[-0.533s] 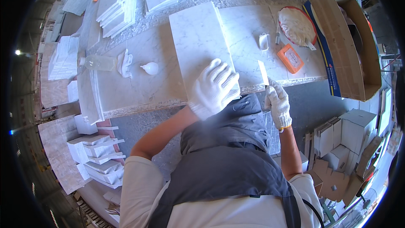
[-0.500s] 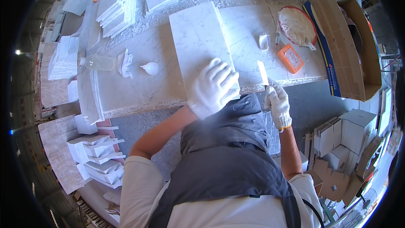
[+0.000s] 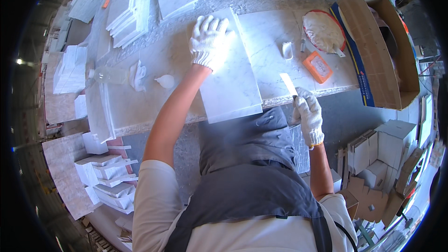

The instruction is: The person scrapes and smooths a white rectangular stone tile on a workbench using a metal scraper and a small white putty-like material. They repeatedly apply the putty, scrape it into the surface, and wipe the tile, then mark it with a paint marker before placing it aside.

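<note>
Now, at twelve o'clock, the white-knit-gloved left hand [image 3: 209, 42] is spreading open over the far end of the pale, grey-veined, rectangular stone slab [image 3: 233, 93], having left the near end, so that end is lying uncovered. The slab is looking smooth, with glare beside that hand. At three o'clock, the white-knit-gloved right hand [image 3: 309, 117] is gripping a thin, flat, white strip [image 3: 287, 84].

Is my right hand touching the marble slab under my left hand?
Apart: the head view shows a gap, baring the table edge, between the right hand and the slab.
</note>
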A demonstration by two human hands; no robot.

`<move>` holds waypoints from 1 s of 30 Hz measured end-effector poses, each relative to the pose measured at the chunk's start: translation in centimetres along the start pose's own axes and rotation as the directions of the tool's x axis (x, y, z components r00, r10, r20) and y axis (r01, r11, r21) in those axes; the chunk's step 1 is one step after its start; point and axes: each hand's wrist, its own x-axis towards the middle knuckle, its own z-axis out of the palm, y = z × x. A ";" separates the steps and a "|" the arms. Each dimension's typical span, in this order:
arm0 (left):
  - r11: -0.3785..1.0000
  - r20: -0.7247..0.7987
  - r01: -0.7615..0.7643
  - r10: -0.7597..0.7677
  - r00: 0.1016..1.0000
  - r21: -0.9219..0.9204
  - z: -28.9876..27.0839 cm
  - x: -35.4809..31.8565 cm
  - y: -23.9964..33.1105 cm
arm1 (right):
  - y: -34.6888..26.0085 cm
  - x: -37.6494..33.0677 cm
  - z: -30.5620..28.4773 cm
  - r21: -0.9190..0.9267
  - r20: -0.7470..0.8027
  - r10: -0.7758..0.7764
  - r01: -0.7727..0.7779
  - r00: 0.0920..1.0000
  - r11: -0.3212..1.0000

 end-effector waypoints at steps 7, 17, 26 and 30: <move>0.994 0.019 0.067 -0.069 0.997 0.086 0.3 3.1 -0.4 | -5.2 1.7 -4.4 -0.114 -0.183 -0.181 0.162 0.966 0.980; 0.971 0.100 0.196 -0.211 0.972 0.138 1.4 5.4 -2.0 | -11.3 7.3 -9.6 -0.827 -0.029 -0.638 0.340 0.769 0.448; 0.958 0.105 0.265 -0.277 0.955 0.113 2.3 6.5 -2.8 | -12.6 13.3 -10.1 -0.960 0.221 -0.589 0.280 0.777 0.009; 0.954 0.099 0.291 -0.298 0.950 0.072 2.0 6.5 -2.8 | -11.3 15.6 -9.4 -0.949 0.309 -0.497 0.301 0.811 -0.098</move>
